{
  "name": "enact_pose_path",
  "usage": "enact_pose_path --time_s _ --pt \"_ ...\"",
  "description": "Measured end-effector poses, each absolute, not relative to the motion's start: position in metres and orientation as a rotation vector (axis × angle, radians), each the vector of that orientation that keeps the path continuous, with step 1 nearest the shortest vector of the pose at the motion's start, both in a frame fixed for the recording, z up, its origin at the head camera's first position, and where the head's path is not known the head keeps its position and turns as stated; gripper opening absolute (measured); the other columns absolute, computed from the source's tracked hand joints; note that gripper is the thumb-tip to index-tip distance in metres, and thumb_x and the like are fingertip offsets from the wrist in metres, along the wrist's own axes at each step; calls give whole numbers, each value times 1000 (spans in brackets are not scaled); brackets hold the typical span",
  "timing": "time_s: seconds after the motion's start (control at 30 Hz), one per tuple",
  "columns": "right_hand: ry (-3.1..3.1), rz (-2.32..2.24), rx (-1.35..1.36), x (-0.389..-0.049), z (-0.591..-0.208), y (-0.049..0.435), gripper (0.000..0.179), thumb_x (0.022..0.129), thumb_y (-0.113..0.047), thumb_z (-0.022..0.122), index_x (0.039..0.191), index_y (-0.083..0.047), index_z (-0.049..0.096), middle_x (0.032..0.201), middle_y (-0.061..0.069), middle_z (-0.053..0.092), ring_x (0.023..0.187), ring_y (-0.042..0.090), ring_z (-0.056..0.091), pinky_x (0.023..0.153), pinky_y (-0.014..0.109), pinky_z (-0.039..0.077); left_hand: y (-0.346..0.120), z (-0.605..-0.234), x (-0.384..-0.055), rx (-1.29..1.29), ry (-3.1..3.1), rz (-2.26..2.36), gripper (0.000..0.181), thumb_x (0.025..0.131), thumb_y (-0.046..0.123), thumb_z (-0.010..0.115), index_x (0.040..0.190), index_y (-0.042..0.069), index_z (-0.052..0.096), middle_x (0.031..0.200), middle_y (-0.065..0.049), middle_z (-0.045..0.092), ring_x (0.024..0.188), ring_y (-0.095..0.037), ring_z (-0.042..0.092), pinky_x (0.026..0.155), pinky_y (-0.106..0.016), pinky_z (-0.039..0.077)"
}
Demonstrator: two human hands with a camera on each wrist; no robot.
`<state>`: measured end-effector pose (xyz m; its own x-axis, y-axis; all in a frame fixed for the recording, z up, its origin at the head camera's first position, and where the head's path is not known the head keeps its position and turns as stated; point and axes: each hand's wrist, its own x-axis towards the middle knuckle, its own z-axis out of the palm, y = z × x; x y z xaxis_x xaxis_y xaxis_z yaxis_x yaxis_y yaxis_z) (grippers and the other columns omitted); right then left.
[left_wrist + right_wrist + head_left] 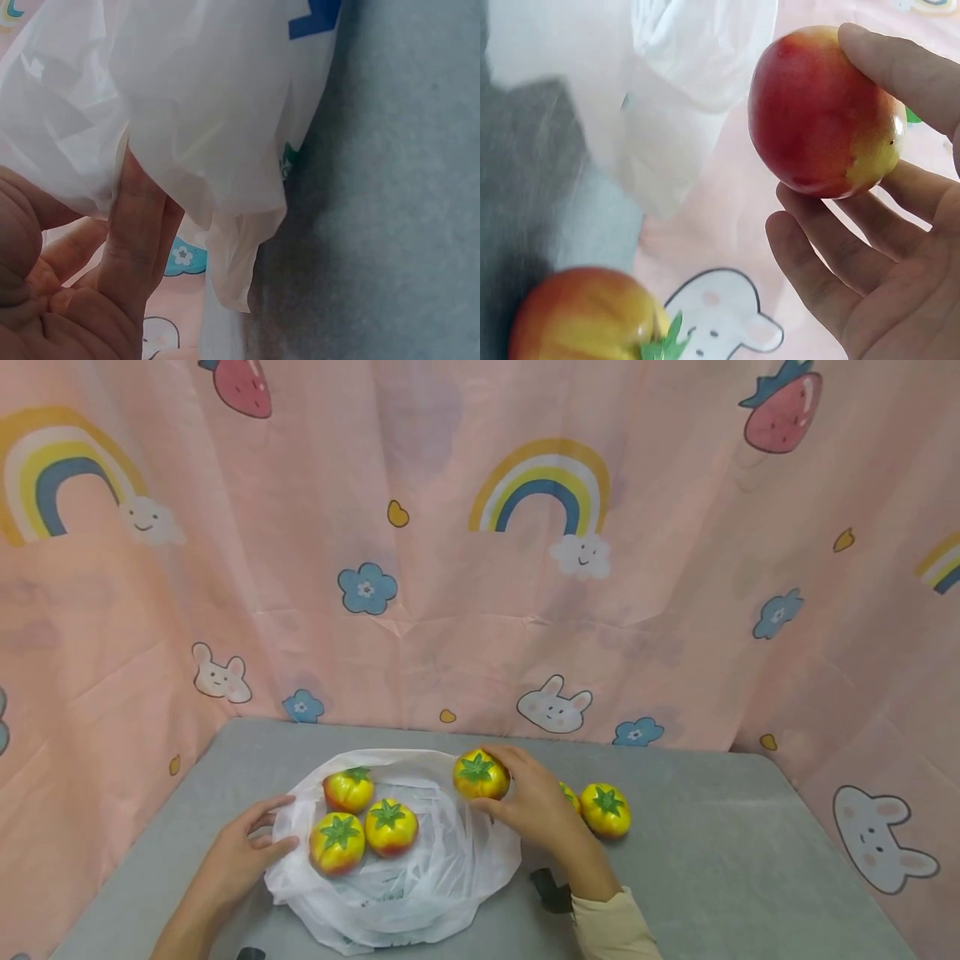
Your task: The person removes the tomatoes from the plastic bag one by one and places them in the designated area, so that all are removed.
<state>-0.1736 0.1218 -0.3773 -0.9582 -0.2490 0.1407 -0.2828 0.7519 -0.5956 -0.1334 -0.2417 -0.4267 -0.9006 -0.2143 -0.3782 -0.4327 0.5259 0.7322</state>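
Yellow-red fruit (478, 774) — in right hand (534, 800)

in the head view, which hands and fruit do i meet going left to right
Left hand → three yellow-red fruits in the white plastic bag → held fruit → right hand → rightmost fruit.

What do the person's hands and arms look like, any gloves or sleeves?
The left hand and right hand are bare, without gloves. A plain cream sleeve covers part of the right arm; the left arm shows no sleeve within view.
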Motion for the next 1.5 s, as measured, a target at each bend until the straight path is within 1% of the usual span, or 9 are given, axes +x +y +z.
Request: enact_pose_path --time_s 0.2,0.37,0.53,0.7,0.83,1.0,1.2,1.4,1.5 --pt "-2882 984 409 -175 -380 137 71 78 -29 85 142 -20 53 145 3 55 122 26 59 105 49 52 -241 -427 -133 -558 2525 1318 75 91 30 73 154 18 34 152 -30 32 126 -48 49 98 -49 53" --pt "-2878 952 393 -174 -380 152 73 79 -30 84 143 -17 52 146 6 55 124 29 58 106 53 50 -241 -426 -133 -553 2516 1328 74 91 29 72 154 17 34 152 -30 32 126 -48 50 96 -47 56" --pt "-2907 926 338 -172 -380 167 74 82 -31 82 146 -16 49 146 9 54 121 31 59 103 55 51 -241 -425 -132 -534 2510 1347 72 92 26 71 153 16 35 151 -31 33 127 -48 50 93 -45 58" --pt "-2922 914 313 -172 -381 183 73 84 -33 80 147 -14 47 146 12 53 120 33 60 102 54 52 -241 -425 -131 -528 2518 1340 72 92 26 72 153 16 36 151 -31 34 127 -48 50 94 -46 58" --pt "-2922 918 306 -171 -383 196 74 85 -36 78 147 -12 47 147 13 52 124 35 57 104 57 49 -242 -426 -132 -526 2520 1328 72 92 27 72 153 16 36 151 -31 34 127 -48 50 96 -48 57" --pt "-2895 883 313 -171 -383 208 73 85 -36 78 146 -10 47 146 16 53 123 37 57 105 61 46 -242 -427 -133 -519 2523 1332 72 92 28 72 153 17 36 152 -31 33 128 -49 49 95 -48 57" --pt "-2894 854 310 -172 -380 219 72 86 -35 77 146 -9 46 146 18 52 123 38 57 103 61 49 -242 -426 -133 -506 2536 1338 72 92 29 71 153 17 35 152 -31 33 129 -49 49 97 -48 55" --pt "-2927 826 283 -170 -379 230 74 87 -40 75 147 -7 45 147 20 49 125 42 54 103 64 47 -243 -425 -133 -489 2527 1336 72 92 29 72 153 16 36 151 -32 35 128 -49 50 96 -49 57" --pt "-2925 812 289 -170 -379 236 75 88 -41 74 147 -7 44 147 20 49 123 40 55 101 61 49 -244 -425 -132 -499 2529 1332 72 92 29 72 153 16 36 151 -32 35 127 -49 50 96 -49 56"
